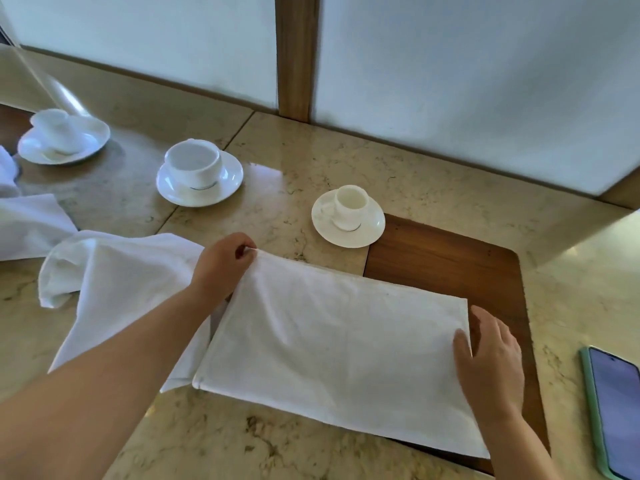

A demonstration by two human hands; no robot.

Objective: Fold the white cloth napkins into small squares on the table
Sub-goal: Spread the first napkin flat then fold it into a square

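Bare marble front-left — cup on saucer (348,216) and phone (614,410) crowd the right.

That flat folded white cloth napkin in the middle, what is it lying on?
The folded white cloth napkin lies partly on the dark wooden inset panel and partly on the beige marble table. Its left edge overlaps a loose white cloth. Whatever lies beneath its middle is hidden.

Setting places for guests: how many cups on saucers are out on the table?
3: one cup at the far left, one cup left of centre, and a smaller cup nearest the folded napkin.
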